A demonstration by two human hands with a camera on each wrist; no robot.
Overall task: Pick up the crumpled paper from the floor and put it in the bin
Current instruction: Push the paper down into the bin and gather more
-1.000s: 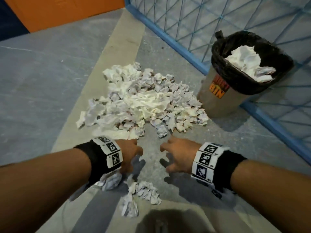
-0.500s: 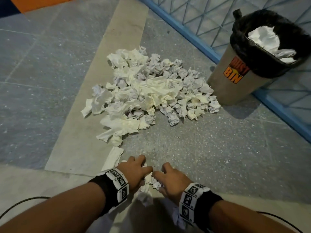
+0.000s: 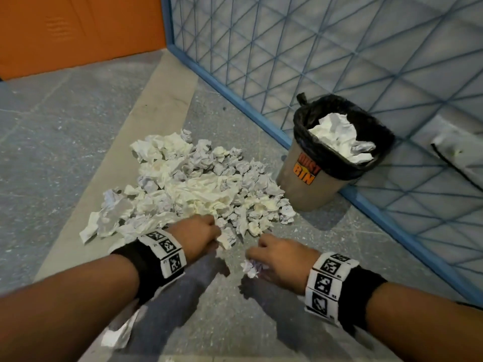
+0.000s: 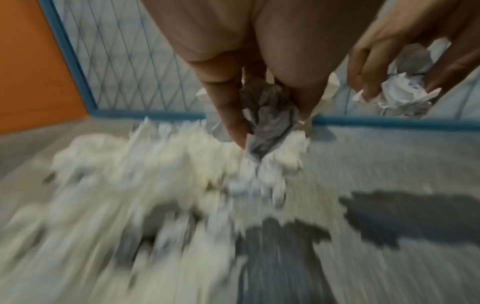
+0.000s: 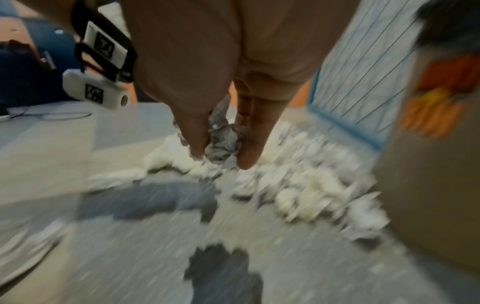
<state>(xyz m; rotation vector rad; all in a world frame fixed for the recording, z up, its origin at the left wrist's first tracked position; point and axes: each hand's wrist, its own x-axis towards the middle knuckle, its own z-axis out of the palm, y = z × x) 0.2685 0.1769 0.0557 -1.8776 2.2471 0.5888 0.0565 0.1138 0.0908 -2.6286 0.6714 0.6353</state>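
A big heap of crumpled paper (image 3: 193,184) lies on the floor left of the grey bin (image 3: 311,184), which has a black liner and holds some white paper (image 3: 339,137). My left hand (image 3: 198,236) is raised over the heap's near edge and pinches a crumpled paper ball (image 4: 267,123) between thumb and fingers. To its right, my right hand (image 3: 277,259) grips another paper ball (image 3: 252,267), seen pinched at the fingertips (image 5: 223,144) in the right wrist view. Both hands are above the floor, short of the bin.
A blue-framed mesh fence (image 3: 339,61) runs behind the bin. An orange wall (image 3: 78,30) stands at the back left. One loose paper scrap (image 3: 117,335) lies under my left forearm. A beige strip (image 3: 146,121) crosses the grey floor.
Both hands have risen from the small paper cluster near me and moved forward towards the heap, each now holding a paper ball. The view has tilted up.
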